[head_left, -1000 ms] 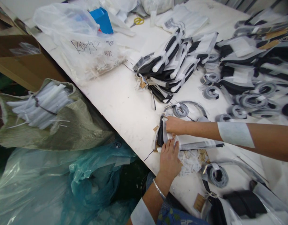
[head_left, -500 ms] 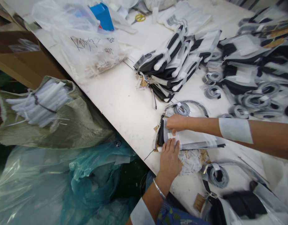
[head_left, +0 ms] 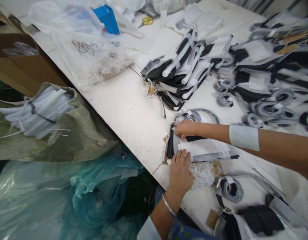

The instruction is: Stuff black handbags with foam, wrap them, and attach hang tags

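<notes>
A flat black bag with white wrapping sheet over much of it lies on the white table. My left hand rests on its near edge, fingers stretched out flat over the sheet. At the bag's left end, my right hand has its fingers curled closed on the bag's upper part; the fingertips are partly hidden. A coiled grey strap lies just beyond the right hand. Small white tags are heaped beside the near edge.
Several wrapped black bags are stacked farther back; more bags and coiled straps cover the right. A clear plastic bag, blue box and yellow scissors lie behind. A sack of white rolls stands left, below the table edge.
The view has shifted slightly. A strip of black bag now shows under my right forearm, where the white sheet lay before. My left hand stays pressed on the bag.
</notes>
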Motion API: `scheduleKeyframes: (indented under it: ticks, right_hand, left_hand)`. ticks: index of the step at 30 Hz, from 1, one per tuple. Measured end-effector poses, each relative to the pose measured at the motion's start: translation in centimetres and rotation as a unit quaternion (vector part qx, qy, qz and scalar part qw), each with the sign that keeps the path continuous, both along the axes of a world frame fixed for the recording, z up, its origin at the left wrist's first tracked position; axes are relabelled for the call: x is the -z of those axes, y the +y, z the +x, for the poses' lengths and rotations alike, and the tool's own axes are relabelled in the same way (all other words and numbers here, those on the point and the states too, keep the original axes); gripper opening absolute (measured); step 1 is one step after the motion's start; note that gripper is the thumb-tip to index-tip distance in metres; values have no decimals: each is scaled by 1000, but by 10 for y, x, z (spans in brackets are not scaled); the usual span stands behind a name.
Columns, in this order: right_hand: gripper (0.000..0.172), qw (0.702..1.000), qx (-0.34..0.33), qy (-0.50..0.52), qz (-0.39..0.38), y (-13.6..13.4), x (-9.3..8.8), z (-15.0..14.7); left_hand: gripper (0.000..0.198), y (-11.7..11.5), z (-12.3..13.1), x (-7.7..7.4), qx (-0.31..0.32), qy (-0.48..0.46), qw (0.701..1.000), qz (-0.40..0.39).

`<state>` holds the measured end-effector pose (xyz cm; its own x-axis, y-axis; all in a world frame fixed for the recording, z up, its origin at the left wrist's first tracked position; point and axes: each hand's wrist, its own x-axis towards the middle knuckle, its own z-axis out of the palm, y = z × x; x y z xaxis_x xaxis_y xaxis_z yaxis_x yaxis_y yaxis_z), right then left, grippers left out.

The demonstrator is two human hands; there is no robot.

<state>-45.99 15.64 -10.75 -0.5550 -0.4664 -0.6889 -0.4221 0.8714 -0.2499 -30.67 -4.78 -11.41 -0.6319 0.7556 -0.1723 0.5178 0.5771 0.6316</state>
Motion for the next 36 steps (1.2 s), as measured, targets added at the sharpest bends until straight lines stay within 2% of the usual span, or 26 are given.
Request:
scheduleKeyframes:
  ticks: [4,7,13,17,20,23,26,28,29,31,36]
  right_hand:
    - [37,999,43,23,-4,11,13,-1]
    - [44,998,60,-8,-26,19,21,-8]
    - [35,990,51,-111,-68,25,30,-29]
    - [27,992,71,-97,-44,33,26,-33]
    - [27,993,119,-22,-15,36,15,-17]
    - [31,986,161,40,-15,27,8,17]
    - [55,979,193,54,-40,16,10,49]
    - [73,974,217,43,-53,13,17,54]
    - [77,971,227,32,-59,13,21,52]
    - [74,969,237,4,-74,17,27,41]
    - [53,963,234,-53,-124,30,33,13]
  left_hand:
    - [71,0,0,2,3,10,1000,-3]
    - [72,-1,2,6,3,15,1000,-5]
    - [75,-3,3,11,5,16,1000,1]
    - [76,-4,3,12,11,27,1000,0]
    - [77,-5,4,15,20,40,999,-2]
    - [79,-5,5,16,21,39,999,1]
    - [80,-5,5,17,18,34,999,7]
    - [82,-5,5,17,17,34,999,11]
    - [84,-5,4,17,15,35,999,11]
    - [85,-5,4,19,15,40,999,9]
    - [86,-4,4,23,18,65,998,-1]
